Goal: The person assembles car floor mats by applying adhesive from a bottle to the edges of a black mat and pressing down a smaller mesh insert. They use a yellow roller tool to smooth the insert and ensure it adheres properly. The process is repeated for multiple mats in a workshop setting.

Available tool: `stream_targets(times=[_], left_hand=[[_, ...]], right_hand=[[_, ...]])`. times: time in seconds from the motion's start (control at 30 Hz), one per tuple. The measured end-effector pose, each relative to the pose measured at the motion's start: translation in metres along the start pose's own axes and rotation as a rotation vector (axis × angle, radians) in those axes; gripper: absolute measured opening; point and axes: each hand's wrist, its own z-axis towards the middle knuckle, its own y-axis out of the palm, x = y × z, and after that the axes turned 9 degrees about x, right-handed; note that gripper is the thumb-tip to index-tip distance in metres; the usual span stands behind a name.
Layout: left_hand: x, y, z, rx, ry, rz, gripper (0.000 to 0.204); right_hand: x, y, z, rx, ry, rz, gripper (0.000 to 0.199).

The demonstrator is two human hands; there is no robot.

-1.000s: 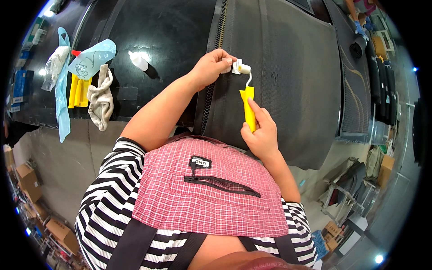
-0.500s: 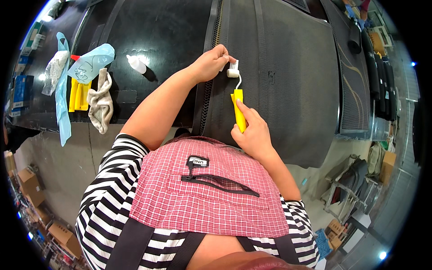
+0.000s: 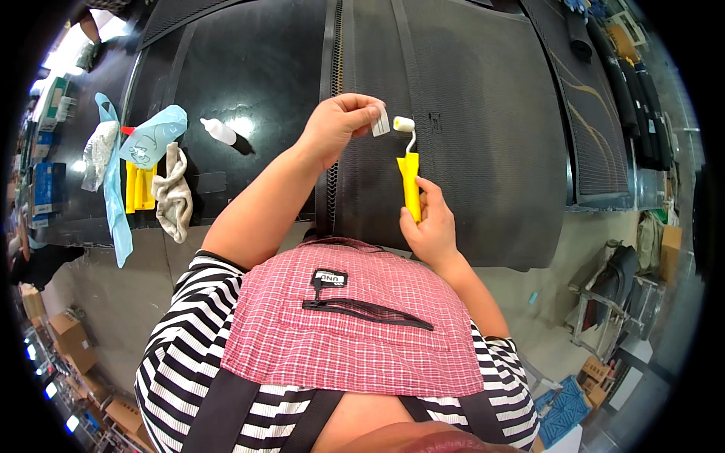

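Note:
My left hand (image 3: pixel 340 128) pinches a small white label (image 3: pixel 382 123) between thumb and fingertips, above a dark grey textured mat (image 3: pixel 491 151). Wrapped round the yellow handle of a small paint roller (image 3: pixel 409 175) is my right hand (image 3: pixel 432 228). The roller's white head lies just right of the label, with a narrow gap between them. A faint dark mark (image 3: pixel 436 121) shows on the mat beyond the roller. Along the mat's left side runs a toothed zipper-like strip (image 3: pixel 332 185).
On the black table (image 3: pixel 264 68) at left lie a white squeeze bottle (image 3: pixel 219 131), a light blue plastic bag (image 3: pixel 160 127), a yellow packet (image 3: pixel 140 189) and a beige glove-like cloth (image 3: pixel 175 200). Cardboard boxes (image 3: pixel 72 340) stand low at left, a metal-framed cart (image 3: pixel 604 302) at right.
The roller head was against the label before; now the two are apart. My left hand has drawn the label slightly back to the left, and the roller has shifted right.

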Motion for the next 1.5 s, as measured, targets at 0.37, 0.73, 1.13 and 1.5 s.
stream_targets(times=[0.37, 0.73, 1.13, 1.5], left_hand=[[-0.004, 0.039, -0.029, -0.06, -0.021, -0.069, 0.006], [-0.042, 0.066, -0.047, -0.119, -0.046, 0.011, 0.008], [-0.051, 0.074, -0.033, -0.429, 0.891, 1.143, 0.016], [-0.055, 0.079, -0.014, -0.349, 0.98, 1.318, 0.038]], right_hand=[[-0.018, -0.028, 0.041, 0.08, 0.112, 0.497, 0.025], [0.0, -0.028, 0.072, 0.131, 0.32, 0.941, 0.008], [0.048, -0.055, 0.165, -0.173, -0.417, -0.202, 0.002], [0.053, -0.032, 0.196, -0.109, -0.601, -0.385, 0.006]])
